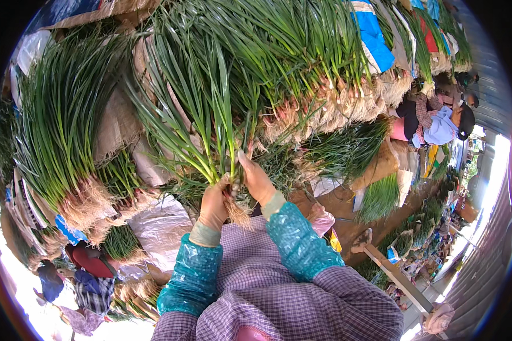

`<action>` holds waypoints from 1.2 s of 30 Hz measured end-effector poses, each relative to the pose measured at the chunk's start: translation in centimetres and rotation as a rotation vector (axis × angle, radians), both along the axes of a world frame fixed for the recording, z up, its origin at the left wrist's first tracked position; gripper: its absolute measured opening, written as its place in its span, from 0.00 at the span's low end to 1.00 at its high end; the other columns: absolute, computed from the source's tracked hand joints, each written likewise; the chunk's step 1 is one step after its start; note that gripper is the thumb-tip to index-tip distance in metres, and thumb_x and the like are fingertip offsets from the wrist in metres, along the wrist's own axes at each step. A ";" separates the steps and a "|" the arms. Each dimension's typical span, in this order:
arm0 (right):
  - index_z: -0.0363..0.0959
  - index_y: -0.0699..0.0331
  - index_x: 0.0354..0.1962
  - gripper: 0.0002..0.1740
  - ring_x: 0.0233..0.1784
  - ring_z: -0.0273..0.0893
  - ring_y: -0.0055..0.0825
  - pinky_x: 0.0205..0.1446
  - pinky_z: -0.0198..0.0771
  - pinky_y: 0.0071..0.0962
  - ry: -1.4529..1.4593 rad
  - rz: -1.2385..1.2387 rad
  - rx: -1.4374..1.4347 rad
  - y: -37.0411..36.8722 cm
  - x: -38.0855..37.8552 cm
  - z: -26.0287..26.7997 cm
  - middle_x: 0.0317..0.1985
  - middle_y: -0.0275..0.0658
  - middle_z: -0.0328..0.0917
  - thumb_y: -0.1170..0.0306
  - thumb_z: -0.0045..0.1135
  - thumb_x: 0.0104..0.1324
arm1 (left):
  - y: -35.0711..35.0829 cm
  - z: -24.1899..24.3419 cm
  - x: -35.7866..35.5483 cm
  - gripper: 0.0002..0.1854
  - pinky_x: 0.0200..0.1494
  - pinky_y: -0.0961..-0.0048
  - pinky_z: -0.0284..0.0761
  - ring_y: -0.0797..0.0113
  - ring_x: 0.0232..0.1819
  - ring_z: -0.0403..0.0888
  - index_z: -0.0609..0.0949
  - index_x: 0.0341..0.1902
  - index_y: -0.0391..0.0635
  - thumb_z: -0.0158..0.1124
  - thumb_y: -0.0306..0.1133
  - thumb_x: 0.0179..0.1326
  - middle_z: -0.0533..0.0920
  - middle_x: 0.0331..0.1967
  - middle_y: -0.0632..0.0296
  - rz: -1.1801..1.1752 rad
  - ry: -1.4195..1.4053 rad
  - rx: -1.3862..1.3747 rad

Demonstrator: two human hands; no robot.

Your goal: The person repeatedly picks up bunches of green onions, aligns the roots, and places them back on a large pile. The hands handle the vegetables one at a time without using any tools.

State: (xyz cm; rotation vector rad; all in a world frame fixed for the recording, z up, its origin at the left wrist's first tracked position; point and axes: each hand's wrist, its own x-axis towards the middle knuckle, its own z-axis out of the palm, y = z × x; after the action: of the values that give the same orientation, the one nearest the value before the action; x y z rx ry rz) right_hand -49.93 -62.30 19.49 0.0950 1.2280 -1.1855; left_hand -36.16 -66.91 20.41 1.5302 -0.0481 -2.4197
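Before my chest I hold a small bunch of long-leaved green onion-like plants (pixel 209 157), their leaves fanned away from me and their pale roots (pixel 239 213) hanging towards my lap. My left hand (pixel 214 202), in a thin glove, is closed round the base of the stems. On the right side of the bunch is my right hand (pixel 256 179), also gloved, with its thumb raised along the stems; its fingers are partly hidden behind the plants. Teal plastic sleeve covers are on both forearms.
A long heap of similar plants (pixel 307 55) lies beyond my hands. Another pile (pixel 64 128) is at the left, beside woven sacks (pixel 119 119). Loose leaves lie just past my hands. A wooden post (pixel 397 277) stands at the right. Other people work at upper right and lower left.
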 end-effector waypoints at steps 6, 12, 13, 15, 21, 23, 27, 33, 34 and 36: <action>0.76 0.70 0.40 0.20 0.36 0.76 0.33 0.41 0.70 0.34 0.246 0.115 0.288 -1.5 1.1 -4.7 0.33 0.44 0.78 0.60 0.42 0.74 | 0.4 1.4 -0.5 0.08 0.23 0.81 0.67 0.75 0.23 0.74 0.79 0.39 0.40 0.59 0.33 0.67 0.78 0.25 0.66 -0.099 -0.149 -0.219; 0.76 0.69 0.42 0.24 0.41 0.79 0.45 0.42 0.71 0.38 0.527 0.262 -0.002 -1.9 1.3 -3.0 0.33 0.53 0.80 0.53 0.55 0.67 | 0.5 0.5 -0.3 0.07 0.21 0.83 0.66 0.75 0.21 0.74 0.79 0.36 0.40 0.55 0.29 0.67 0.78 0.23 0.64 -0.074 -0.131 -0.153; 0.75 0.70 0.38 0.24 0.39 0.78 0.47 0.41 0.71 0.39 0.590 0.295 -0.050 -2.0 1.0 -3.5 0.31 0.54 0.79 0.53 0.55 0.66 | 0.5 0.1 -0.2 0.07 0.21 0.83 0.66 0.76 0.20 0.74 0.79 0.36 0.40 0.55 0.29 0.67 0.78 0.23 0.64 -0.125 -0.146 -0.159; 0.74 0.73 0.33 0.25 0.35 0.77 0.51 0.38 0.70 0.42 0.705 0.346 -0.086 -1.7 0.2 -4.0 0.27 0.57 0.77 0.53 0.55 0.66 | 0.5 -0.5 0.2 0.07 0.21 0.82 0.66 0.76 0.20 0.74 0.79 0.35 0.40 0.55 0.30 0.67 0.78 0.23 0.65 -0.226 -0.177 -0.173; 0.72 0.74 0.27 0.22 0.36 0.74 0.63 0.39 0.68 0.52 0.919 0.264 0.130 1.4 3.5 -5.6 0.27 0.65 0.74 0.60 0.48 0.66 | 1.3 1.7 -1.5 0.06 0.24 0.82 0.64 0.80 0.22 0.69 0.78 0.40 0.38 0.54 0.27 0.70 0.77 0.24 0.68 -0.004 -0.223 -0.258; 0.72 0.74 0.28 0.23 0.37 0.74 0.63 0.40 0.68 0.53 0.994 0.374 0.189 0.6 3.0 -6.3 0.28 0.65 0.75 0.58 0.46 0.67 | 1.1 2.4 -1.4 0.07 0.25 0.82 0.64 0.80 0.22 0.69 0.78 0.41 0.37 0.54 0.28 0.70 0.77 0.24 0.68 -0.030 -0.205 -0.335; 0.75 0.69 0.37 0.24 0.34 0.76 0.61 0.42 0.72 0.53 1.043 0.684 0.449 2.8 0.8 -6.4 0.31 0.56 0.80 0.55 0.40 0.70 | -0.6 5.0 -1.4 0.13 0.20 0.82 0.62 0.79 0.17 0.68 0.77 0.32 0.41 0.59 0.37 0.68 0.78 0.21 0.64 -0.089 -0.283 -0.500; 0.74 0.66 0.50 0.34 0.43 0.81 0.40 0.47 0.74 0.36 0.896 0.912 0.250 4.0 -1.4 -1.3 0.36 0.48 0.81 0.42 0.46 0.69 | -1.8 3.0 -0.5 0.23 0.24 0.75 0.72 0.70 0.21 0.75 0.78 0.35 0.42 0.53 0.52 0.70 0.78 0.20 0.62 -0.033 -0.075 -0.109; 0.73 0.63 0.50 0.31 0.40 0.81 0.42 0.44 0.74 0.36 0.772 0.733 0.100 2.9 -1.9 0.7 0.34 0.47 0.81 0.43 0.46 0.69 | -1.9 3.5 -0.7 0.23 0.23 0.74 0.72 0.69 0.20 0.74 0.77 0.30 0.43 0.55 0.52 0.69 0.76 0.18 0.61 -0.030 -0.090 -0.078; 0.73 0.61 0.47 0.27 0.35 0.79 0.42 0.39 0.73 0.35 0.509 0.559 -0.093 0.8 -2.3 4.2 0.31 0.46 0.80 0.45 0.48 0.68 | -2.0 4.2 -1.3 0.24 0.22 0.73 0.70 0.66 0.18 0.73 0.75 0.26 0.44 0.54 0.53 0.69 0.74 0.16 0.61 -0.055 -0.090 -0.085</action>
State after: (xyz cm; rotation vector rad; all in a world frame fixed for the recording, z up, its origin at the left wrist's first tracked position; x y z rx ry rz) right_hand -52.28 -61.52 23.65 -0.6179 1.5034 -0.7861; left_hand -37.50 -68.89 24.62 1.6184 -0.2109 -2.3567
